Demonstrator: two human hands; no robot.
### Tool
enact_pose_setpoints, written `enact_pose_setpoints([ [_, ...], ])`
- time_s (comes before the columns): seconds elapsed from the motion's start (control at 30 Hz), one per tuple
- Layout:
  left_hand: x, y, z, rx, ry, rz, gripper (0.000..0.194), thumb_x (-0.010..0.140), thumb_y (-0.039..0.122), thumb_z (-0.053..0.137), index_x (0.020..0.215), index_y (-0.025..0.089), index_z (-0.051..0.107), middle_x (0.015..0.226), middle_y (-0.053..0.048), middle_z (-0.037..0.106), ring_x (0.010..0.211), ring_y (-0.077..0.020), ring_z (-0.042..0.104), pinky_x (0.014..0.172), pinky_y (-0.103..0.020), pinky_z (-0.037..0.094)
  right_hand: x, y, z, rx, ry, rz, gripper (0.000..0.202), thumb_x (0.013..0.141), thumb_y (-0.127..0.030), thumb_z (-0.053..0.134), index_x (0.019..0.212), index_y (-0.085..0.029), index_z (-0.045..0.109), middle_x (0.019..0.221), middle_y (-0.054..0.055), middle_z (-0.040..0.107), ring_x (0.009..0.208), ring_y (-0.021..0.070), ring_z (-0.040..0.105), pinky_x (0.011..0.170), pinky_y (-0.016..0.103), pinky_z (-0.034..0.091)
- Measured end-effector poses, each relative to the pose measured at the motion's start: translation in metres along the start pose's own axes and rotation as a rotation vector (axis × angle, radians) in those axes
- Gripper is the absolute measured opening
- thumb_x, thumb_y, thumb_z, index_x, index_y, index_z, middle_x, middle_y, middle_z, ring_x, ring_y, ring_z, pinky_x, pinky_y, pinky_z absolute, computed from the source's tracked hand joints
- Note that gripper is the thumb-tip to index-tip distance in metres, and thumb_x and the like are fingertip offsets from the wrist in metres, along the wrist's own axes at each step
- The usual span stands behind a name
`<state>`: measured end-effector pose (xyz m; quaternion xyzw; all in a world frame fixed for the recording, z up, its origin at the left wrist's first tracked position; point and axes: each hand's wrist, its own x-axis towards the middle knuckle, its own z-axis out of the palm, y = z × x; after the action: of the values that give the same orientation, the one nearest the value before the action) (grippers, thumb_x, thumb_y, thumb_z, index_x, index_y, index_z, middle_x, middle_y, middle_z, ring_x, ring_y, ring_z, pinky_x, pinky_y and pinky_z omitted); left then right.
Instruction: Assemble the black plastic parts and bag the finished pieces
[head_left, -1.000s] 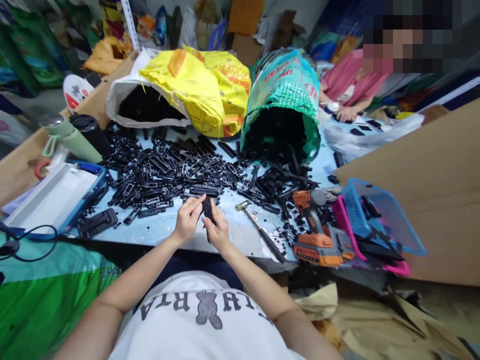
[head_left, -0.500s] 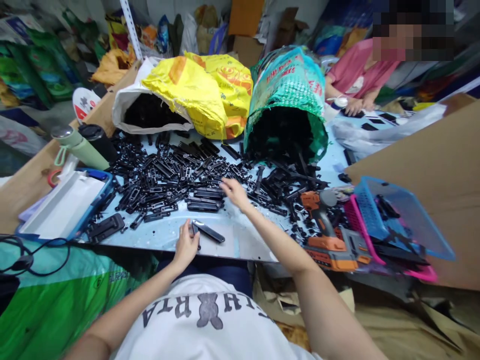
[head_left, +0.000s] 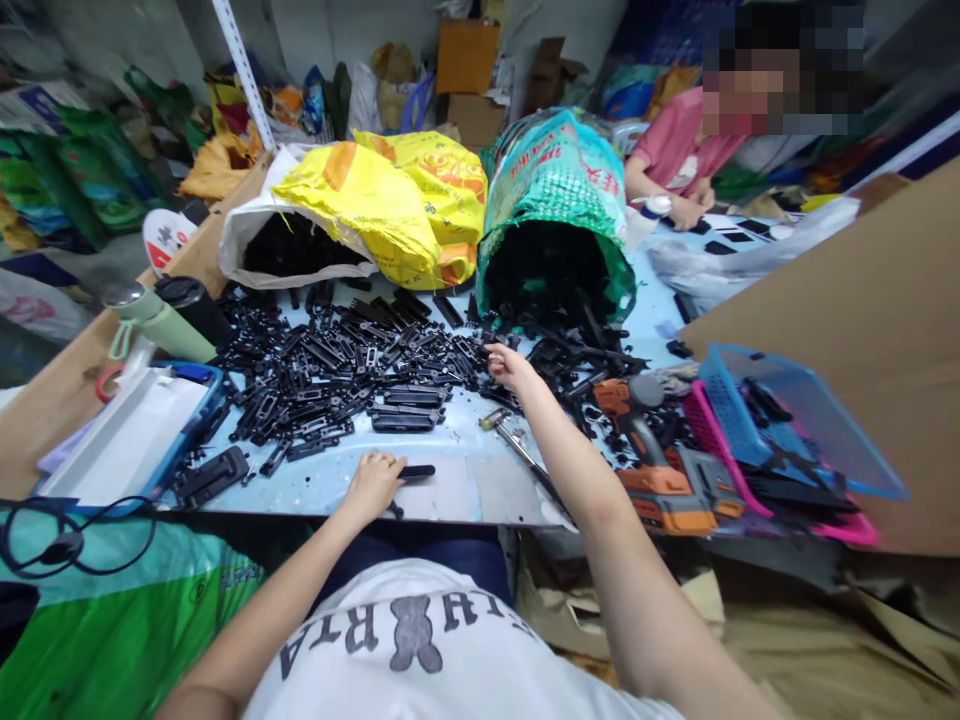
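Note:
My left hand (head_left: 373,483) is closed round one end of a flat black plastic part (head_left: 417,472) near the table's front edge. Over the heap of small black plastic parts (head_left: 330,350), my right hand (head_left: 507,366) reaches forward with its fingers bent at the pile; whether it pinches a piece is too small to make out. Several long black parts (head_left: 406,420) lie in a neat stack between the hands and the heap. A hammer (head_left: 517,440) rests on the table beside my right forearm, its handle partly hidden by the arm.
An orange cordless drill (head_left: 652,470) stands at the right, beside a blue basket (head_left: 810,420). Behind the heap lie a yellow sack (head_left: 360,200) and an open green sack (head_left: 559,180). At left are a tray (head_left: 127,430) and a green bottle (head_left: 161,320). A co-worker (head_left: 679,160) sits at the back right.
My right hand has moved right and farther forward from the stacked parts to the heap. The part at my left hand has turned and is more covered by it. The hammer has come into sight.

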<state>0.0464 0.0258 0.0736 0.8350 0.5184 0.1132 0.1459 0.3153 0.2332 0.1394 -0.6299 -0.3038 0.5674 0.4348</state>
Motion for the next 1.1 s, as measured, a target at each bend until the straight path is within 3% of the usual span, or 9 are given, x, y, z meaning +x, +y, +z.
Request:
enact_pose_setpoints([
  [0.07, 0.005, 0.002, 0.0, -0.126, 0.059, -0.031, 0.039, 0.086, 0.032, 0.05, 0.122, 0.017, 0.05, 0.102, -0.011, 0.06, 0.098, -0.0234, 0.054, 0.086, -0.039, 0.041, -0.029, 0.025, -0.013, -0.011, -0.113, 0.031, 0.019, 0.069, -0.017, 0.059, 0.087, -0.017, 0.052, 0.058, -0.005, 0.05, 0.048, 0.0074, 0.046, 0.045, 0.017, 0.038],
  [0.17, 0.019, 0.008, -0.002, -0.335, 0.128, -0.087, 0.041, 0.09, 0.035, 0.041, 0.127, 0.018, 0.044, 0.105, -0.009, 0.059, 0.095, -0.0192, 0.056, 0.084, -0.034, 0.044, -0.079, 0.064, -0.018, -0.1, -0.444, -0.008, 0.017, 0.062, -0.017, 0.061, 0.078, -0.016, 0.054, 0.061, -0.004, 0.054, 0.052, 0.0076, 0.05, 0.047, 0.017, 0.04],
  [0.33, 0.028, 0.01, -0.002, -0.232, -0.11, 0.122, 0.035, 0.082, 0.029, 0.055, 0.115, 0.018, 0.056, 0.102, -0.009, 0.06, 0.097, -0.023, 0.055, 0.084, -0.035, 0.044, -0.143, 0.107, -0.024, -0.331, -0.793, -0.012, 0.034, 0.07, -0.034, 0.064, 0.097, -0.019, 0.05, 0.056, -0.008, 0.053, 0.041, 0.0072, 0.046, 0.039, 0.017, 0.034],
  [0.47, 0.024, 0.007, 0.004, -0.096, -0.141, 0.106, 0.023, 0.085, 0.016, 0.046, 0.102, 0.016, 0.06, 0.094, -0.01, 0.061, 0.094, -0.0233, 0.055, 0.082, -0.036, 0.043, -0.155, 0.118, -0.041, -0.431, -0.931, 0.033, 0.038, 0.078, -0.049, 0.055, 0.101, -0.019, 0.049, 0.058, -0.007, 0.054, 0.046, 0.0087, 0.05, 0.044, 0.019, 0.038],
  [0.57, 0.025, 0.005, 0.007, -0.077, -0.112, 0.11, 0.026, 0.086, 0.02, 0.047, 0.11, 0.018, 0.056, 0.098, -0.009, 0.06, 0.095, -0.0222, 0.054, 0.084, -0.036, 0.042, -0.151, 0.121, -0.051, -0.601, -0.942, -0.025, 0.04, 0.08, -0.052, 0.053, 0.103, -0.02, 0.049, 0.056, -0.007, 0.052, 0.044, 0.0102, 0.049, 0.045, 0.021, 0.038],
  [0.73, 0.026, 0.005, 0.008, -0.064, -0.097, 0.115, 0.028, 0.087, 0.023, 0.045, 0.113, 0.019, 0.053, 0.102, -0.009, 0.058, 0.098, -0.0216, 0.052, 0.088, -0.036, 0.04, -0.153, 0.123, -0.049, -1.218, -0.782, -0.448, 0.039, 0.081, -0.05, 0.055, 0.104, -0.019, 0.054, 0.087, 0.006, 0.064, 0.077, 0.0194, 0.06, 0.067, 0.027, 0.042],
  [0.87, 0.025, 0.008, 0.008, -0.075, -0.103, 0.093, 0.032, 0.088, 0.024, 0.042, 0.118, 0.019, 0.049, 0.108, -0.009, 0.056, 0.103, -0.0217, 0.049, 0.091, -0.037, 0.038, -0.161, 0.123, -0.031, -1.504, -0.746, -0.693, 0.034, 0.089, -0.049, 0.044, 0.102, -0.019, 0.055, 0.094, 0.009, 0.063, 0.084, 0.0209, 0.06, 0.07, 0.027, 0.039],
  [1.0, 0.025, 0.014, 0.003, -0.078, -0.12, 0.059, 0.034, 0.087, 0.036, 0.044, 0.116, 0.021, 0.049, 0.11, -0.008, 0.055, 0.106, -0.0237, 0.048, 0.091, -0.039, 0.038, -0.163, 0.125, -0.017, -1.648, -0.614, -0.759, 0.039, 0.09, -0.051, 0.036, 0.101, -0.019, 0.056, 0.092, 0.009, 0.062, 0.084, 0.0208, 0.059, 0.067, 0.026, 0.036],
  [1.1, 0.023, 0.018, -0.001, -0.069, -0.115, 0.071, 0.055, 0.075, 0.058, 0.054, 0.113, 0.019, 0.049, 0.106, -0.01, 0.056, 0.102, -0.0281, 0.05, 0.087, -0.041, 0.039, -0.167, 0.127, -0.013, -1.684, -0.531, -0.782, 0.04, 0.091, -0.051, 0.034, 0.1, -0.02, 0.057, 0.093, 0.01, 0.06, 0.086, 0.0214, 0.056, 0.068, 0.028, 0.035],
])
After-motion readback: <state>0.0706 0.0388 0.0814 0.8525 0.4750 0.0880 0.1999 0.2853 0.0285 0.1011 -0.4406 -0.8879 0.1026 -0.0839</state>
